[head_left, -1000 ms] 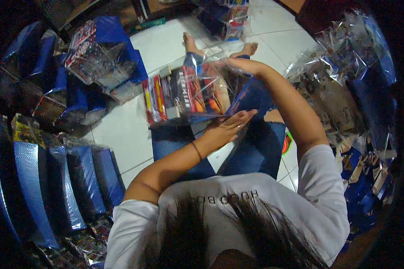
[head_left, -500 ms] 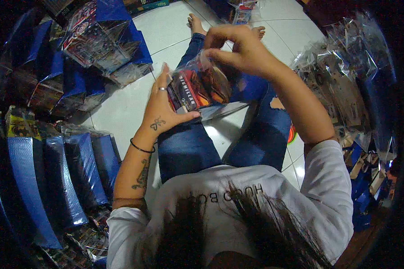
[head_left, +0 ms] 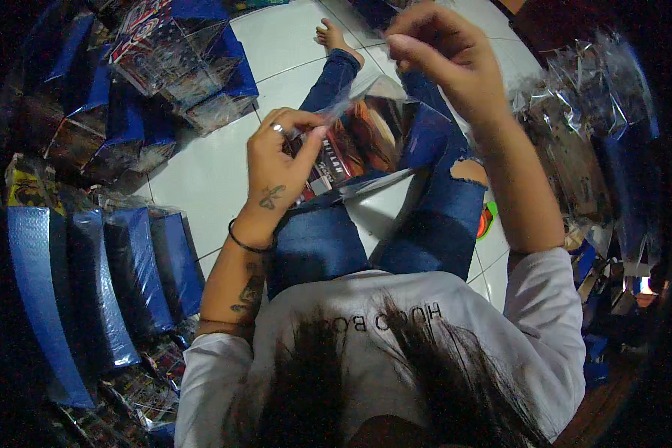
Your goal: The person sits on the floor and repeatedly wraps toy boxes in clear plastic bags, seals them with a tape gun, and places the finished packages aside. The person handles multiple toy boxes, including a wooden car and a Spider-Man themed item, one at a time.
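Observation:
A printed pack (head_left: 369, 138) with a red and dark picture, inside a clear plastic bag (head_left: 351, 91), rests over my lap between the knees. At the pack's upper left, my left hand (head_left: 282, 153) pinches the bag's edge between thumb and fingers, and the wrist wears a black band. My right hand (head_left: 455, 63) is raised beyond the pack, thumb and forefinger pressed together and apart from the bag. What it holds, if anything, is too small to make out.
Blue-sided bagged packs (head_left: 138, 272) stand in a row at my left, with more stacked packs (head_left: 201, 71) at the far left. Clear-wrapped bundles (head_left: 571, 134) line the right side. An orange and green round item (head_left: 487, 222) lies on the white tiled floor (head_left: 269, 37) beside my right thigh.
My right hand has lifted away from the bag, up and to the right. My left hand has gone from spread along the pack's side to pinching the bag's edge.

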A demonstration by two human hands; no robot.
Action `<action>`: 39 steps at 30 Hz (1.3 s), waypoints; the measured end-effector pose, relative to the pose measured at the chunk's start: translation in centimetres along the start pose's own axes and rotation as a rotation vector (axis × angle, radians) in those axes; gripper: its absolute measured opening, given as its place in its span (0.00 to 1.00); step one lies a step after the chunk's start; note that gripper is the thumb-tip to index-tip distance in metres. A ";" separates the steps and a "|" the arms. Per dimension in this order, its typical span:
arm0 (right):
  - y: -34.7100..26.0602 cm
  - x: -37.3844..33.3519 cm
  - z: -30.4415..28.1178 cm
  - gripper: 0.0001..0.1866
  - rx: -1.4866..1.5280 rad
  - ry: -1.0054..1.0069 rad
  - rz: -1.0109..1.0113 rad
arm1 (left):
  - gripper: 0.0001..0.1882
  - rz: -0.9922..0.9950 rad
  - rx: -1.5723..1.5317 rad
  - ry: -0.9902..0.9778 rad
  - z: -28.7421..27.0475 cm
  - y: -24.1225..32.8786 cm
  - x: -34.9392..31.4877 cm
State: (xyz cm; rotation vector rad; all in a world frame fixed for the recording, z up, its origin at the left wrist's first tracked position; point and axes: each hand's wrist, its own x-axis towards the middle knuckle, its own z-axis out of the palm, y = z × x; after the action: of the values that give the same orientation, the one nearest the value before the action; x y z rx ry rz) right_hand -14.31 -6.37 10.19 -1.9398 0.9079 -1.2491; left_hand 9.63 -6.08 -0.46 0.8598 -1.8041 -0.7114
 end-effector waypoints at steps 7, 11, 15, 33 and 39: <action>1.2 -0.2 -0.4 0.18 -0.370 -0.326 0.038 | 0.06 -0.013 -0.127 0.099 -0.1 1.4 0.7; 3.2 -0.1 0.3 0.08 -0.312 -0.299 0.015 | 0.06 0.063 -0.098 0.021 0.5 2.2 3.3; 3.7 0.5 -0.7 0.08 -0.313 -0.242 -0.070 | 0.06 0.033 -0.141 -0.040 0.1 2.3 4.4; 1.9 4.0 -0.6 0.08 -0.420 -0.524 -0.012 | 0.05 -0.039 -0.239 -0.131 0.6 1.8 5.3; 2.6 4.7 -1.4 0.09 -0.352 -0.567 -0.105 | 0.07 -0.072 -0.208 -0.171 -0.4 2.0 5.9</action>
State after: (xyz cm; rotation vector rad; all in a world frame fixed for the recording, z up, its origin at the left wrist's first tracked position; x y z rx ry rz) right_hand -14.74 -11.93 10.81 -2.4619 0.7633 -0.5469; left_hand 7.88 -9.75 4.26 0.7464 -1.8170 -1.0267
